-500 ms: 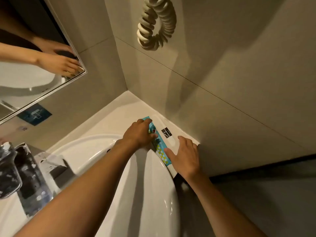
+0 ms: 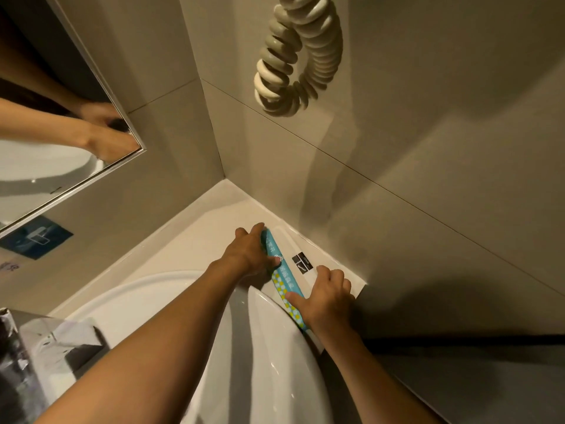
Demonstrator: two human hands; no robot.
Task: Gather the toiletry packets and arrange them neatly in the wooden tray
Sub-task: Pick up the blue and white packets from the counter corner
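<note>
Your left hand [image 2: 249, 254] lies flat on the far end of a long teal packet [image 2: 282, 272], with the thumb pressing its top and the fingers spread over the edge. Your right hand [image 2: 328, 296] presses down on the near end of the same packet, thumb on the dotted part, fingers curled onto a white packet [image 2: 301, 257] that lies just beside it. Neither hand lifts anything; both push down.

The two packets lie side by side on the white counter [image 2: 195, 240], in the corner by the wall. The teal one touches the rim of the white sink [image 2: 275, 347]. The white one has a small black label, and you cannot read the words on it.

Your hands hide the ends of the teal packet, so you cannot see how long it is. You cannot tell if more packets lie under your hands. You can count two packets, one teal and one white.

One curly cord [image 2: 298, 53] hangs on the wall above, cut off at the top. One mirror [image 2: 46, 117] on the left shows both arms, blurry. At the bottom left sits something wrapped in shiny plastic [image 2: 39, 353], too blurry to name.
</note>
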